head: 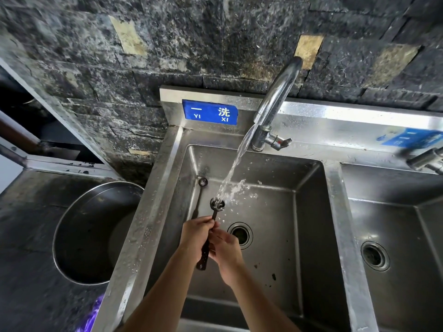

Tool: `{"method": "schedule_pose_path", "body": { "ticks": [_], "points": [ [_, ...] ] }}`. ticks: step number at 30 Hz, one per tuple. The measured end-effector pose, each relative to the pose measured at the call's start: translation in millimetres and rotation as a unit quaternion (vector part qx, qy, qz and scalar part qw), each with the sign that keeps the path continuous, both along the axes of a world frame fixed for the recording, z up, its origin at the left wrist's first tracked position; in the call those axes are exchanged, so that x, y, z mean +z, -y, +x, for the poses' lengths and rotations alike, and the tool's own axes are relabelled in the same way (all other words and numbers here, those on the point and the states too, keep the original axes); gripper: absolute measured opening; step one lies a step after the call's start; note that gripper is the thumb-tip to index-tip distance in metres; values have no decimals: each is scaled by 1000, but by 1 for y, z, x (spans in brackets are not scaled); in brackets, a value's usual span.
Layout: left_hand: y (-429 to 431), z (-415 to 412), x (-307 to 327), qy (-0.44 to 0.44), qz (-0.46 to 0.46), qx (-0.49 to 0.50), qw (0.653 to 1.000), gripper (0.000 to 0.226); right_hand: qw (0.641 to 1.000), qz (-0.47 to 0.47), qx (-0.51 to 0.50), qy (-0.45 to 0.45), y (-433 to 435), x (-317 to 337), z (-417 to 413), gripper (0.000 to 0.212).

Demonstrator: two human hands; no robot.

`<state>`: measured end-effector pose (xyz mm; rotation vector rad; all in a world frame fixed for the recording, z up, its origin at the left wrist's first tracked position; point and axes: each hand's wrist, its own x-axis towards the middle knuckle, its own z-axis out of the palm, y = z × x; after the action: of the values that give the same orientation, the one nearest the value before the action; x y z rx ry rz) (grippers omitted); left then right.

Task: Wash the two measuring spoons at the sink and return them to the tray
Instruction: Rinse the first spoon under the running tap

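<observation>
A dark measuring spoon (pixel 217 204) is held over the steel sink (pixel 309 212), its bowl under the running water. My left hand (pixel 195 234) grips its handle from the left. My right hand (pixel 226 250) pinches the same handle from the right, just below the bowl. The handle's end (pixel 201 263) sticks out below between my wrists. A second measuring spoon (pixel 202 182) lies in the basin along the left wall, with its bowl towards the back. The tray is not in view.
The tap (pixel 275 99) pours a stream (pixel 236 161) into the left basin, which has a drain (pixel 240 234). A second basin (pixel 395 224) and another tap (pixel 426 160) are on the right. A large metal bowl (pixel 79 236) sits on the dark counter to the left.
</observation>
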<state>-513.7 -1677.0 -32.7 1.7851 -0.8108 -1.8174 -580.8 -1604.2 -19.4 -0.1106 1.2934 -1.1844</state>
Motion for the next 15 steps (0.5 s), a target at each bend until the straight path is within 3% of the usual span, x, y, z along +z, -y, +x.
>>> {"method": "schedule_pose_path", "body": {
  "ticks": [5, 15],
  "points": [
    [1, -1, 0, 15, -5, 0, 1000, 21, 999, 1, 14, -29, 0, -1, -1, 17],
    [-4, -5, 10, 174, -127, -83, 973, 27, 1000, 10, 21, -3, 9, -2, 0, 29]
  ]
}}
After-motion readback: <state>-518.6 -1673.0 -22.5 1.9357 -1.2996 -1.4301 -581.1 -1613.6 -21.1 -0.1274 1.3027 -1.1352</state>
